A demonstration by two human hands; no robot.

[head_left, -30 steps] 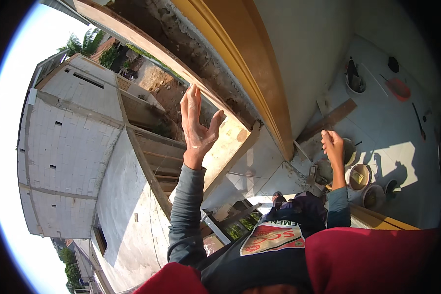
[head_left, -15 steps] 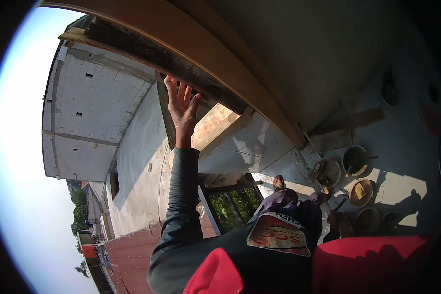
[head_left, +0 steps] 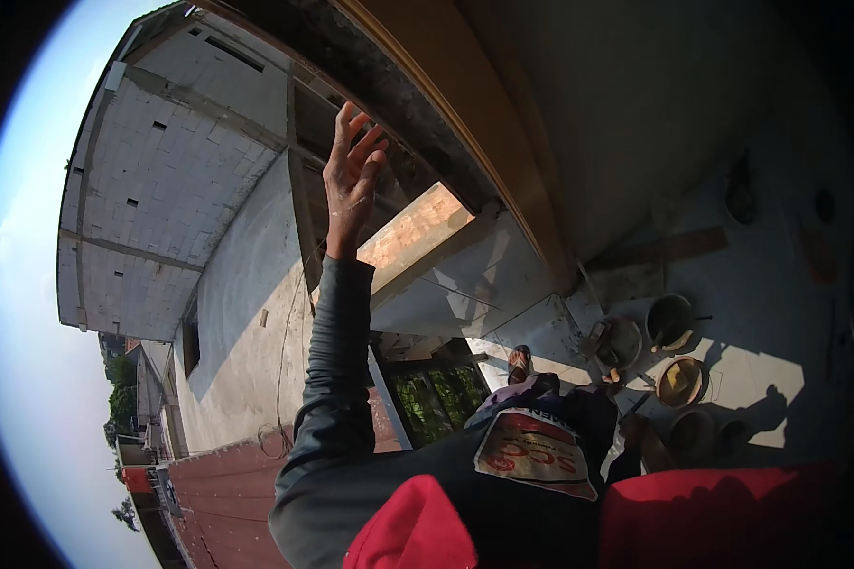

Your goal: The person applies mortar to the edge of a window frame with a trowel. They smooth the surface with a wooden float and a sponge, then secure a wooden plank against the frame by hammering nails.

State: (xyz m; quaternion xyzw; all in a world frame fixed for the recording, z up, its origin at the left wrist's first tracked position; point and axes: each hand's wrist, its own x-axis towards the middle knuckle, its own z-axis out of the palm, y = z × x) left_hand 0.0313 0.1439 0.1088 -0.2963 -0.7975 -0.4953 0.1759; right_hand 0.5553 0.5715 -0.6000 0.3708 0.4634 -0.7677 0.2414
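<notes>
My left hand (head_left: 356, 161) is raised at the upper middle, its fingers apart and bent, at the lower edge of a dark, rough board (head_left: 380, 85) above it; whether the fingertips touch it I cannot tell. Beside that board runs a long yellow-brown timber frame (head_left: 484, 123). A pale, sunlit slab (head_left: 417, 232) lies below my hand, to its right. I cannot make out my right hand.
A block-walled building (head_left: 171, 161) stands at the left, a red corrugated roof (head_left: 209, 512) below it. On the shaded tiled floor (head_left: 759, 398) at the right are several buckets (head_left: 678, 379) and a long plank (head_left: 669, 247). A dark railing (head_left: 427, 389) with greenery behind is near my feet.
My left hand has moved higher and a little leftward in the picture. My right hand, raised earlier, has dropped out of clear sight. The view has shifted and the board area is darker.
</notes>
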